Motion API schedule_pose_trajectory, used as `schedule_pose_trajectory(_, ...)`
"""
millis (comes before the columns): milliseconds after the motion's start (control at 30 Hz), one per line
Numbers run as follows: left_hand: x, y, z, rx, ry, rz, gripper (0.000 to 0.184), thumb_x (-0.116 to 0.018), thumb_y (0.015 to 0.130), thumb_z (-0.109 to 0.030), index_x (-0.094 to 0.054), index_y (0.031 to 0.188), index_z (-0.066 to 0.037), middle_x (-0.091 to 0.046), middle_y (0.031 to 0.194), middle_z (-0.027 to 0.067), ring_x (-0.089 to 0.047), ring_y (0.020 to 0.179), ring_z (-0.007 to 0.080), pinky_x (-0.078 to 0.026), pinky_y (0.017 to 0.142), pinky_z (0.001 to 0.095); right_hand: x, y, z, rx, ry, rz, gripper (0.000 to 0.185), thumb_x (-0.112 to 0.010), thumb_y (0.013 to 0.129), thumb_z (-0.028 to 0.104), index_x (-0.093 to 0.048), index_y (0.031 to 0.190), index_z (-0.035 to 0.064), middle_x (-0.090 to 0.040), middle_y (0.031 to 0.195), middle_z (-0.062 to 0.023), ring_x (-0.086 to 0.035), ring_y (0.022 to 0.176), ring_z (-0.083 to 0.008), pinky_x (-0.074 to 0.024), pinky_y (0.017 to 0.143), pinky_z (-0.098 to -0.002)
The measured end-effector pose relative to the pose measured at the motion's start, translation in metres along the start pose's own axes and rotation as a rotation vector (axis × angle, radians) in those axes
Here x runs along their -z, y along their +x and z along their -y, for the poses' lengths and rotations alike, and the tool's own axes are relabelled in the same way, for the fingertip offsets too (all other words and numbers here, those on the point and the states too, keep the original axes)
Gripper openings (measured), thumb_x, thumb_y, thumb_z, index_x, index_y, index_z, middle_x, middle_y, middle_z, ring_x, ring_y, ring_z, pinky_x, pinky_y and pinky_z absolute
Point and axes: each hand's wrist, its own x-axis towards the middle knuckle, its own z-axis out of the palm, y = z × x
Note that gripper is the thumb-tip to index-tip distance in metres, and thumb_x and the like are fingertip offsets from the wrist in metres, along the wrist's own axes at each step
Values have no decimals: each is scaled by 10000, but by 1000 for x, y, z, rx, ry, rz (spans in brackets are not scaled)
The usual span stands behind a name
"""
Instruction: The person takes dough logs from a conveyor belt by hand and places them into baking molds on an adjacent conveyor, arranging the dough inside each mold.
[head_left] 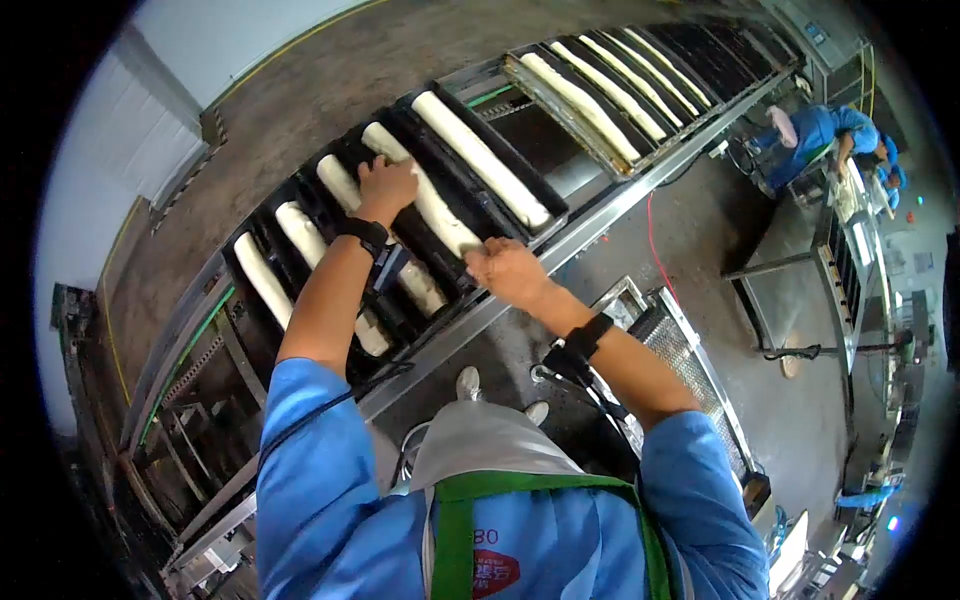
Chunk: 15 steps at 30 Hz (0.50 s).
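Observation:
Long pale dough rolls lie in the channels of a dark tray (480, 128) on the conveyor. My left hand (388, 190) rests on the upper part of one dough roll (436, 212), its fingers bent over it. At that roll's lower end is my right hand (505, 268), fingers closed around the tip. To the right of this roll, a straight one (480, 160) fills its channel. More rolls (262, 275) lie to the left, partly hidden behind my left forearm.
A second tray (612, 160) with several rolls stands farther up the conveyor, whose metal rail (600, 215) runs diagonally. Co-workers in blue (815, 135) are at a metal table (790, 265) on the right. A perforated metal platform (690, 370) stands below right.

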Motion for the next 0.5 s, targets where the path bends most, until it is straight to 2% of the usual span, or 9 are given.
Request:
schedule_pose_trajectory(133, -2, 30, 8, 147, -74, 143, 401, -342, 795, -256, -388, 1187, -183, -404, 1198, 82, -194, 1201, 270, -138, 939, 473, 1, -2, -10, 89, 67, 27, 158, -470, 753, 237, -539, 772, 96, -530, 754, -101, -502, 761, -270, -396, 685, -371)
schedule_pose_trajectory(233, 0, 42, 24, 26, 176, -44, 354, -348, 811, -284, -427, 1154, -257, -244, 1303, 33, -149, 1218, 254, -143, 955, 457, 6, -10, -14, 123, 54, 45, 175, -491, 741, 242, -548, 819, 96, -529, 823, -79, -479, 824, -240, -377, 720, -348)
schedule_pose_trajectory(267, 1, 52, 27, 15, 120, -4, 323, -358, 807, -286, -483, 1100, -236, -245, 1303, 34, -160, 1216, 249, -161, 947, 463, 9, -12, -17, 180, 54, 1, 185, -498, 737, 246, -550, 830, 96, -526, 854, -76, -473, 837, -233, -376, 718, -342)
schedule_pose_trajectory(333, 30, 63, 20, -30, 254, 231, 310, -362, 803, -272, -517, 1062, -201, -291, 1279, 40, -185, 1207, 251, -184, 939, 460, 18, -17, -22, 188, 91, -3, 183, -510, 708, 204, -550, 844, 88, -506, 865, -75, -462, 829, -222, -375, 703, -327)
schedule_pose_trajectory(367, 20, 69, 23, -42, 295, 37, 267, -384, 785, -232, -579, 947, -147, -459, 1130, 59, -320, 1123, 257, -260, 876, 457, 24, -18, -27, 210, 111, -75, 177, -513, 689, 177, -547, 833, 81, -496, 837, -77, -461, 808, -224, -377, 688, -324)
schedule_pose_trajectory(400, 29, 66, 12, -46, 300, 46, 267, -384, 785, -232, -579, 947, -147, -459, 1130, 59, -320, 1123, 257, -260, 876, 457, 32, -20, -32, 232, 131, -148, 174, -515, 669, 150, -545, 822, 74, -485, 809, -78, -459, 787, -226, -379, 674, -320)
schedule_pose_trajectory(433, 46, 60, -7, -52, 219, -94, 240, -398, 772, -213, -594, 884, -132, -508, 1022, 55, -373, 1051, 253, -288, 830, 444, 49, -19, -39, 243, 77, -268, 164, -508, 641, 110, -541, 794, 63, -461, 769, -77, -454, 769, -234, -379, 655, -317)
schedule_pose_trajectory(467, 56, 58, -25, -56, 136, -232, 221, -412, 758, -194, -610, 821, -118, -558, 915, 51, -427, 979, 249, -316, 783, 431, 42, -18, -53, 150, 73, -265, 188, -547, 677, 175, -540, 818, 51, -475, 804, -99, -464, 782, -256, -395, 664, -328)
schedule_pose_trajectory(500, 50, 62, -38, -177, 136, -344, 188, -430, 736, -165, -611, 721, -115, -569, 812, 44, -458, 880, 241, -331, 717, 414, 44, -15, -63, 52, 23, -218, 195, -536, 697, 206, -548, 819, 54, -472, 803, -100, -466, 778, -258, -397, 662, -330)
